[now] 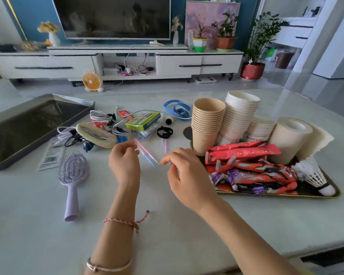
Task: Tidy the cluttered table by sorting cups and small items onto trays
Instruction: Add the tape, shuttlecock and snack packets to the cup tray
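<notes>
My left hand [124,162] pinches a few thin pink and blue sticks [147,155] just above the table centre. My right hand [184,173] has its thumb and forefinger pinched at the sticks' lower end; the sticks are blurred. To the right, a dark gold-rimmed tray [276,194] holds a stack of brown paper cups [207,120], a stack of white cups [238,114], a paper roll [288,137], red toy figures [256,173] and a shuttlecock [314,175]. A grey metal tray [74,98] lies bare at the left.
Behind my hands lie coiled white cables [100,116], a cream pouch [95,135], a green box [143,121], a blue ribbon [177,109], a black hair tie [164,132] and a purple stick [165,147]. A lilac hairbrush [73,175] lies at the left front.
</notes>
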`<control>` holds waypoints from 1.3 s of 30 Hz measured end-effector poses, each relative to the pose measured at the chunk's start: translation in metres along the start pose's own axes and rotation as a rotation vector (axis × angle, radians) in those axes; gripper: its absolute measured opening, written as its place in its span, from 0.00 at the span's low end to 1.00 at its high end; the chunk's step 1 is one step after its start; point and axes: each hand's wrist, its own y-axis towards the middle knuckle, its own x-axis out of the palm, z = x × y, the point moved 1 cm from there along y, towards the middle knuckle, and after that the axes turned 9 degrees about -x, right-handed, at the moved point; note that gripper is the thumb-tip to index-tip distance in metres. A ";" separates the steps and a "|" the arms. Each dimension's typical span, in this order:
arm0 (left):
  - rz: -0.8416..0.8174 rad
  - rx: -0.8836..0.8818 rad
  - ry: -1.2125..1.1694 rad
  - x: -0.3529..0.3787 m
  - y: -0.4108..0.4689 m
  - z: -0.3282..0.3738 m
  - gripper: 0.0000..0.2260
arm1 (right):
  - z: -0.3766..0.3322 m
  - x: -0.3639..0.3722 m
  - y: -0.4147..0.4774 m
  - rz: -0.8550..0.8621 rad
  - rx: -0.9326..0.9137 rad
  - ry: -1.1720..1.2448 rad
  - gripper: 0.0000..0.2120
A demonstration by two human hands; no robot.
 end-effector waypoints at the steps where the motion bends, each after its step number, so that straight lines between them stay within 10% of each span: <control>1: 0.024 -0.017 -0.015 -0.004 0.003 0.000 0.12 | -0.001 0.007 0.001 -0.039 0.025 0.002 0.13; 19: 0.020 -0.067 0.078 -0.011 0.011 0.001 0.11 | 0.006 0.039 -0.002 -0.395 0.106 -0.207 0.17; 25: -0.010 -0.041 0.135 -0.006 0.006 -0.001 0.10 | 0.003 0.050 0.009 -0.272 0.183 -0.406 0.05; 33: 0.033 0.081 0.197 -0.005 0.002 0.003 0.11 | -0.010 0.040 0.013 -0.262 0.213 -0.419 0.19; 39: -0.050 0.270 0.305 0.004 -0.013 0.005 0.11 | -0.011 -0.019 -0.005 -0.222 0.188 -0.226 0.06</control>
